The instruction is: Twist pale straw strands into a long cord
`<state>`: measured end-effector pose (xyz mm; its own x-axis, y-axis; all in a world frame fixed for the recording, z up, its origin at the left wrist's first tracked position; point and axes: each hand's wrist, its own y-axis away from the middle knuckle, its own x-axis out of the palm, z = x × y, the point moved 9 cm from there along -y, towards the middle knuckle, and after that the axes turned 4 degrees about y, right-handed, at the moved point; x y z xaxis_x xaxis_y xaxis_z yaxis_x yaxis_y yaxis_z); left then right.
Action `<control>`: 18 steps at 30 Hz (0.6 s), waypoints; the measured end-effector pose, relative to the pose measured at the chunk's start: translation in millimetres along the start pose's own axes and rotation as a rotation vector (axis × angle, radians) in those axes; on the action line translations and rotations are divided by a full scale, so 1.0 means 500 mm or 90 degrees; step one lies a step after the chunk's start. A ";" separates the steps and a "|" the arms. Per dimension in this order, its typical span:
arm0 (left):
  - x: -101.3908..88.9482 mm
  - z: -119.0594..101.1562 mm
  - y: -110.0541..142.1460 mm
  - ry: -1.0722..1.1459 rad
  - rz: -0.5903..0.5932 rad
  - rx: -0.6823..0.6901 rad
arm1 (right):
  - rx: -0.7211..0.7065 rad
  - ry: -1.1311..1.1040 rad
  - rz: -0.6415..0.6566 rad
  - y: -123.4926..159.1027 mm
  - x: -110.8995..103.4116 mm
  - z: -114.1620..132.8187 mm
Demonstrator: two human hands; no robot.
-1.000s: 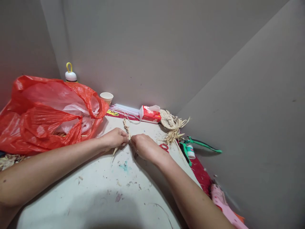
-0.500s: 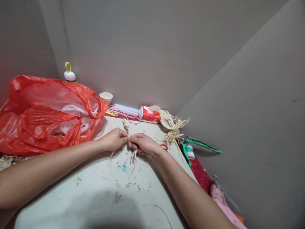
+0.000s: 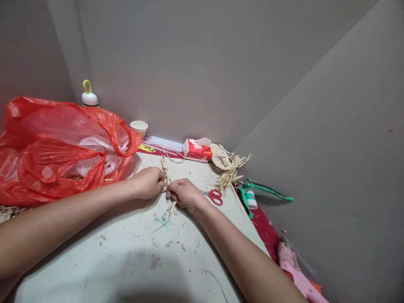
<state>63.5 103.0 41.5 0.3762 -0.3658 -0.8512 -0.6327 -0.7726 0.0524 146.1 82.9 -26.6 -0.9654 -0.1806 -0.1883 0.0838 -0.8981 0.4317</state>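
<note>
A thin braid of pale straw (image 3: 165, 167) runs up from between my two hands over the white table (image 3: 126, 252). My left hand (image 3: 150, 182) is closed at its left side, with the fingertips pinching the straw. Close beside it, my right hand (image 3: 184, 192) is also closed on the strands. Loose straw ends (image 3: 170, 212) hang below my right hand, and a few thin ones stick out under the left. The fingertips partly hide the straw between them. Red-handled scissors (image 3: 215, 196) lie just right of my right hand.
A red plastic bag (image 3: 57, 155) fills the left side. Along the back stand a paper cup (image 3: 139, 127), a tissue pack (image 3: 198, 150) and a coiled straw piece (image 3: 222, 158). Green-handled pliers (image 3: 268, 190) and a small white bottle (image 3: 251, 200) are at the right edge.
My right hand has moved slightly down and left, uncovering more of the scissors. The loose straw ends now swing further left. Both hands stay closed on the straw.
</note>
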 end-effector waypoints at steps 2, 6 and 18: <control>0.009 -0.009 0.010 -0.053 0.003 -0.025 | 0.010 -0.033 0.023 0.003 0.004 -0.003; 0.045 -0.041 0.036 -0.140 0.037 -0.027 | 0.027 -0.087 0.074 0.008 0.009 -0.006; 0.094 -0.054 0.046 -0.210 0.037 0.046 | 0.012 -0.151 0.191 0.009 0.026 -0.006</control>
<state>84.8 53.8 16.6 0.1062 -0.2118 -0.9715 -0.6973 -0.7124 0.0791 134.8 75.2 -29.7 -0.9289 -0.3354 0.1571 0.3695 -0.8112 0.4532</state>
